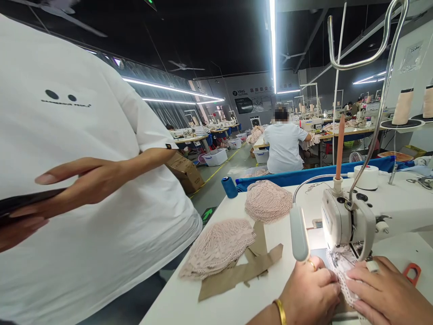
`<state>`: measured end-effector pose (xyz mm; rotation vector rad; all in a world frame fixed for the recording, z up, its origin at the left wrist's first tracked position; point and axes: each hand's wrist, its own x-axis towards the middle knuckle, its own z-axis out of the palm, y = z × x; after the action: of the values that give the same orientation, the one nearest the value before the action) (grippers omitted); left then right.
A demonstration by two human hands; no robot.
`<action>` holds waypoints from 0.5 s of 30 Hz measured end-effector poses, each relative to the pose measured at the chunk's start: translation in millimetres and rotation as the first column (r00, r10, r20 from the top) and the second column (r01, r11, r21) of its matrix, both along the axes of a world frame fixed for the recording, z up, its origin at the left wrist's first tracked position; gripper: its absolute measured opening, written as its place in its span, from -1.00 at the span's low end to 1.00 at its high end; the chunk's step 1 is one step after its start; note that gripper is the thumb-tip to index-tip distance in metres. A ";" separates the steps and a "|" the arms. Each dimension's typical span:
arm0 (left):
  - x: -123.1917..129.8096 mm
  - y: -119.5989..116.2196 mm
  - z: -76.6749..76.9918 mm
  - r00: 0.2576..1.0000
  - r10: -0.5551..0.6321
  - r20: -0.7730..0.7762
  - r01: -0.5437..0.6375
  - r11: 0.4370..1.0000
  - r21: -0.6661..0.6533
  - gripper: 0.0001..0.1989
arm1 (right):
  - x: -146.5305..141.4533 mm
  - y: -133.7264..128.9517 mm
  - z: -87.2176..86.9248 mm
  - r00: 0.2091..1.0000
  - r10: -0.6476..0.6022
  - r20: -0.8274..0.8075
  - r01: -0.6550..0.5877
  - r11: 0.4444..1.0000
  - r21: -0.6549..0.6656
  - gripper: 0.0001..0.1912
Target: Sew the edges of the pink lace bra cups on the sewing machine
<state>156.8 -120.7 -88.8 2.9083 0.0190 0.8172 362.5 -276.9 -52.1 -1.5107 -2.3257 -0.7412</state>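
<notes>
A strip of pale pink lace [343, 280] lies under the head of a white sewing machine [334, 219]. My left hand [313, 286], with a gold ring and bracelet, has its fingers curled down on the lace's left edge, close in front of the needle area. My right hand [389, 289] rests on the lace from the other side, fingers stretched out and lying flat. The needle is hidden by the machine head. Left of the machine, two stacks of cut lace, a nearer one [219, 246] and a farther one [269, 201], lie beside brown fabric scraps [241, 273].
A grey lamp [299, 234] hangs just above my left hand. Orange-handled scissors or snips [412, 274] lie right of my right hand. A blue thread cone [229, 187] stands at the table's far edge. A person in a white shirt [135, 216] stands close left, holding a dark flat object.
</notes>
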 end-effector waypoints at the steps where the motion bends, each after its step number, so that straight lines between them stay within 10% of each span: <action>1: 0.4 0.1 -0.5 1.000 -0.003 0.000 0.003 1.000 0.004 -0.82 | 1.0 -0.5 -2.0 1.000 -0.002 -0.011 0.002 1.000 -0.009 -0.85; 15: 6.9 -0.7 19.8 0.998 0.001 0.056 -0.003 0.999 0.044 -0.91 | 5.3 3.6 -11.9 0.983 -0.078 -0.165 0.060 0.992 -0.113 -0.88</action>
<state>163.7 -121.4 -69.0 2.9249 -0.0011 0.9111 367.8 -273.2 -63.9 -1.6393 -2.2289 -0.4888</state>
